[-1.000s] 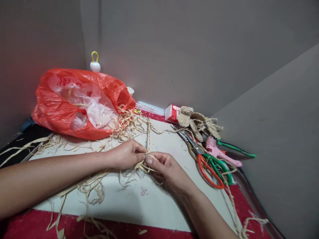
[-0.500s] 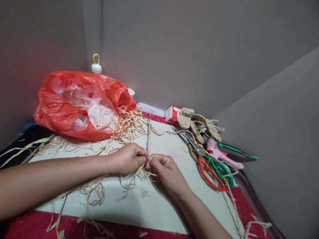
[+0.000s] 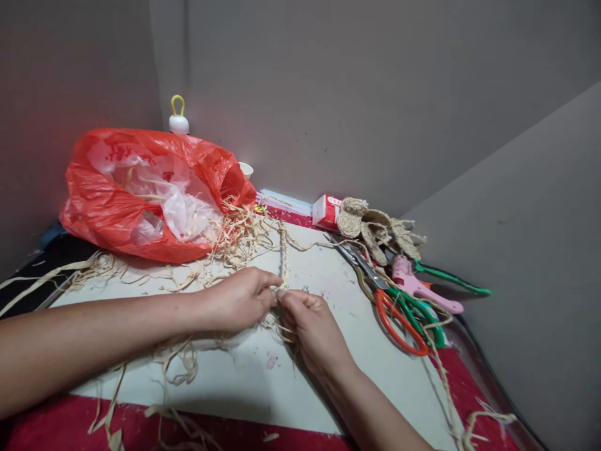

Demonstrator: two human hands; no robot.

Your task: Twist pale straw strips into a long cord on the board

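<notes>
A thin braided cord [image 3: 284, 254] of pale straw runs down the white board [image 3: 319, 369] to my fingertips. My left hand [image 3: 246, 299] pinches its lower end from the left. From the right, my right hand [image 3: 310, 319] pinches the same spot, its thumb and index finger meeting the left fingertips. Loose strands [image 3: 275, 326] hang below and between the hands, partly hidden by them. More straw strips [image 3: 181, 366] lie under and in front of the left forearm.
A red plastic bag [image 3: 107, 219] with straw spilling out lies at back left, a bottle [image 3: 179, 124] behind it. On the right are orange-handled scissors [image 3: 399, 332], a pink glue gun [image 3: 413, 285], woven pieces [image 3: 352, 219] and a red-white box [image 3: 323, 212].
The camera view has shifted slightly. Both hands remain together at the cord, with the fingers slightly repositioned and the loose strands below moved.
</notes>
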